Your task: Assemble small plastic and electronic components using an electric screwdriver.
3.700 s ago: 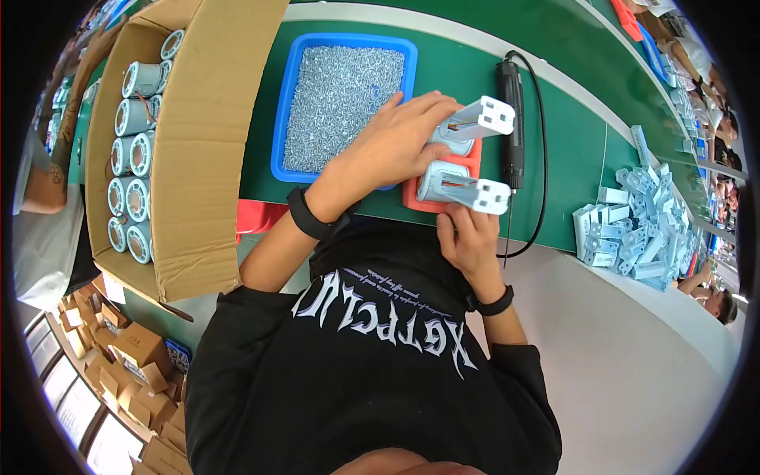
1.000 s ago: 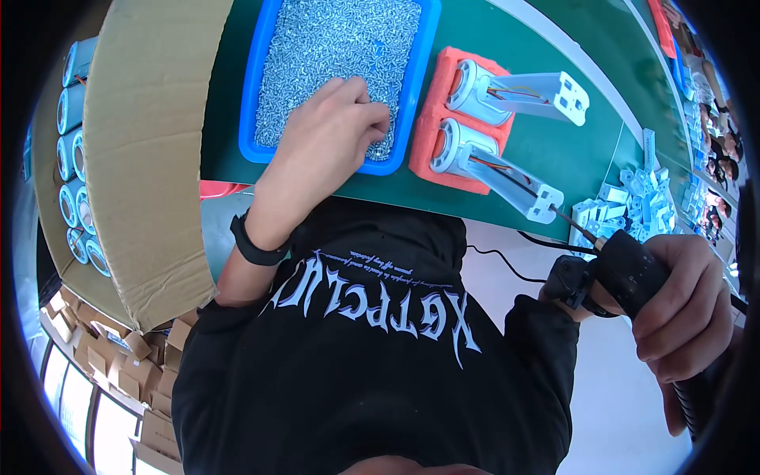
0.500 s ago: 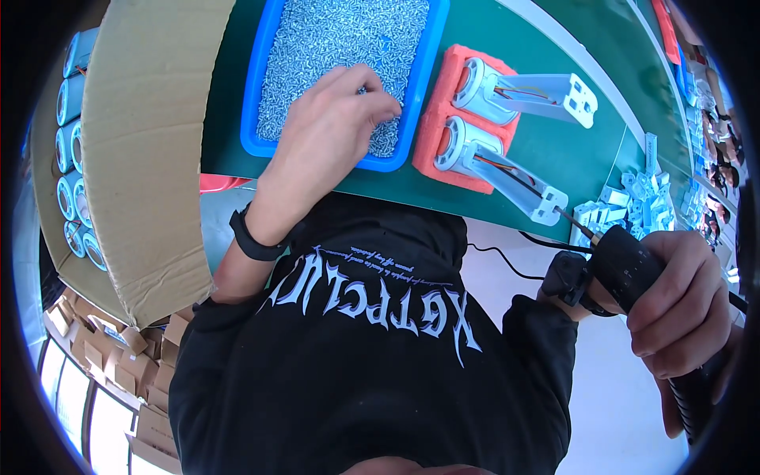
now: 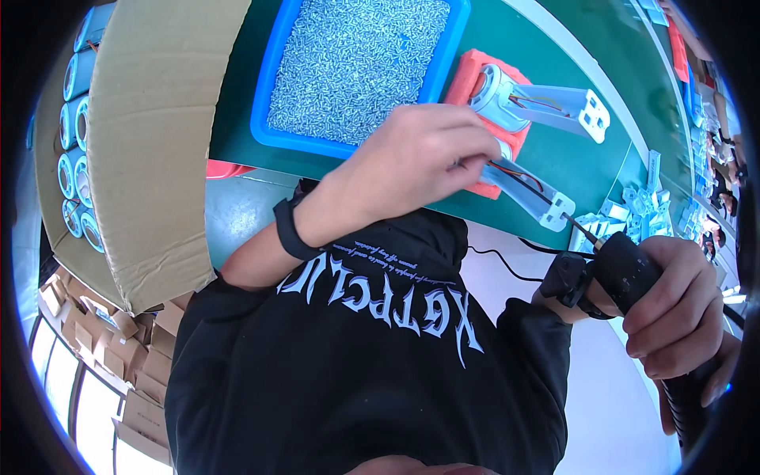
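My left hand (image 4: 419, 158) is closed in a pinch at the near white part (image 4: 526, 194), its fingertips by the inner end of the arm; whatever they hold is hidden. My right hand (image 4: 677, 305) is wrapped round a black electric screwdriver (image 4: 624, 269). Its thin bit points at the holed outer end of that part, seeming to touch it. A second white part (image 4: 503, 99), round with a long arm and coloured wires inside, sits farther off. Both rest in a red foam block (image 4: 465, 75). A blue tray (image 4: 261, 119) holds many small silver screws (image 4: 340, 79).
A cardboard flap (image 4: 158, 142) stands at the left, beside a box of white round parts (image 4: 75, 123). White plastic pieces (image 4: 633, 206) are heaped at the right of the green table (image 4: 570, 162). A dark cable (image 4: 507, 261) hangs below the table edge.
My left hand has left the screw tray and moved right to the near white part, covering its round end. The right hand still holds the screwdriver, nearly unmoved. The view has shifted slightly.
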A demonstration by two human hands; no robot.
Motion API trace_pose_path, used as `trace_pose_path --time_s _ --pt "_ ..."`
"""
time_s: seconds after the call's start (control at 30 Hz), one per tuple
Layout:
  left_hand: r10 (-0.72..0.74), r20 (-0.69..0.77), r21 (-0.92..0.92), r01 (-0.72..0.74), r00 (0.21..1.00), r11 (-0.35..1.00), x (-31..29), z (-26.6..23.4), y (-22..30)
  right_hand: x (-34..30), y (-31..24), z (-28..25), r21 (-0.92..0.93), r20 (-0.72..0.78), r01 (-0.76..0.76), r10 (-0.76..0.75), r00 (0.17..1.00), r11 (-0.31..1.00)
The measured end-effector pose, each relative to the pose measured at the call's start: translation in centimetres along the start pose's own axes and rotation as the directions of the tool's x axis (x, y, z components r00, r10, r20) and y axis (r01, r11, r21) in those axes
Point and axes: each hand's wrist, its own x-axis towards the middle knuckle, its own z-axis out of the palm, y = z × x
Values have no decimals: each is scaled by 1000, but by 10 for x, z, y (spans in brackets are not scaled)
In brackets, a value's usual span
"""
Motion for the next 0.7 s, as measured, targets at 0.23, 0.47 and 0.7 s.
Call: trace_pose_path --time_s 0.23,0.47,0.7 --pt "-35 -24 -177 31 999 984 -12 22 -1 0 20 -1 166 34 118 -126 991 979" --pt "59 -45 22 -58 997 998 -18 26 -7 0 -11 -5 106 -48 127 -122 991 986" --pt "-96 -66 -315 70 993 947 -16 18 4 -15 -49 -11 13 -394 221 -198 897 975"
